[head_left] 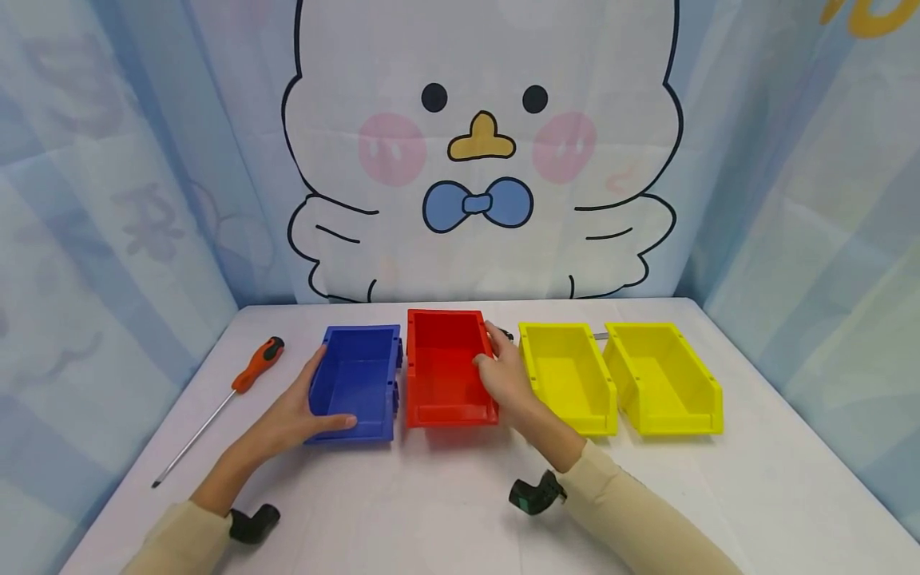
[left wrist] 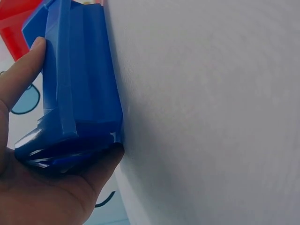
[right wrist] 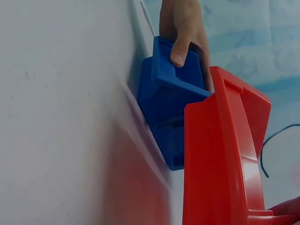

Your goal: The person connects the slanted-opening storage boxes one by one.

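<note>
A blue plastic bin stands at the middle left of the table. My left hand grips its left side, with the thumb over the front rim. In the left wrist view, the fingers and thumb span the blue bin. To its right is a red bin, held by its right wall in my right hand. In the right wrist view, the red bin seems raised off the table, with a reddish shadow below. Only a sliver of the right hand shows there, at the lower right corner.
Two yellow bins stand side by side to the right. An orange and black screwdriver lies at the far left. Behind the yellow bins, a metal shaft shows, mostly hidden. A printed curtain hangs behind the table.
</note>
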Demonstrator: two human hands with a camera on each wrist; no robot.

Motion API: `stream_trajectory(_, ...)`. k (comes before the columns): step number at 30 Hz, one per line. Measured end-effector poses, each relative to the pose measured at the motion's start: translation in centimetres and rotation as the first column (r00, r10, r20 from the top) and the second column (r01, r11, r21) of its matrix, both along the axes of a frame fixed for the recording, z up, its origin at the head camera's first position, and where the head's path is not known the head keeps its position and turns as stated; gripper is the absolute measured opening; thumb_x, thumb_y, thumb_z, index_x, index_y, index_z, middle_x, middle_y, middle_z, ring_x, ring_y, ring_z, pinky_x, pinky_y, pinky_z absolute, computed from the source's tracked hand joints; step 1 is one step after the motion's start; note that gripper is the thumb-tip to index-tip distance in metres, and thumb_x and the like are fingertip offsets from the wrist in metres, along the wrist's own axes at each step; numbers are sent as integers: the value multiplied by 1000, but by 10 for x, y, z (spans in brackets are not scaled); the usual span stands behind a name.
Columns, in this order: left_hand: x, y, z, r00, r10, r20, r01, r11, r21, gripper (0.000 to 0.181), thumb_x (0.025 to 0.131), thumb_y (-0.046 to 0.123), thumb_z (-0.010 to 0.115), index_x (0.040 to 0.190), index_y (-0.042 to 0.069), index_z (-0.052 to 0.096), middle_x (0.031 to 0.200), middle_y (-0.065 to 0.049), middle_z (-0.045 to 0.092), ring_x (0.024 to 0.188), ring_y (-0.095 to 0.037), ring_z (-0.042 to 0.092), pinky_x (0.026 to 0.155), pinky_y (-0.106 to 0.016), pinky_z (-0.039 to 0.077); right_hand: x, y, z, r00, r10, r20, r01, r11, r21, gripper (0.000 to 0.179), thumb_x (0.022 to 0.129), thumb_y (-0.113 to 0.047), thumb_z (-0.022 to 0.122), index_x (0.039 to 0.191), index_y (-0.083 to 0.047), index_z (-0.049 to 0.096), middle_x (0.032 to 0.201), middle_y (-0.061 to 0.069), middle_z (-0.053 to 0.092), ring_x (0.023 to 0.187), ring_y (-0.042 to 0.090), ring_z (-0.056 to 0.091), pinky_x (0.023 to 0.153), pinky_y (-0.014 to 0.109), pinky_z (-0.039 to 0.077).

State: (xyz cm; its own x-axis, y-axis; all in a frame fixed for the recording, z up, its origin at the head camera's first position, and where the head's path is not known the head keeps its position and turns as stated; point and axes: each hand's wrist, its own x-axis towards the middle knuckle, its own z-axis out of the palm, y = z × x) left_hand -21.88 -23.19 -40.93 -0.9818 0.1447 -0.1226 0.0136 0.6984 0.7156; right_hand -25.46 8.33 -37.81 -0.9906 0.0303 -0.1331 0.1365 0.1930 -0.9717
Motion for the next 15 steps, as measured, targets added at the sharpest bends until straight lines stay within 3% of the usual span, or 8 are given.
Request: stream_trajectory(15,0,-1,-1,1000,-12,-2,12,1000,28,133,85,49,87,171,17,-10,177,-30,3,157,-59,20,121,-78,28,-2,-6,6,1000,-7,3,7,999,-47,72,105,-11,55,169,-26,26,170,3,40,144,31,51,111,53,57)
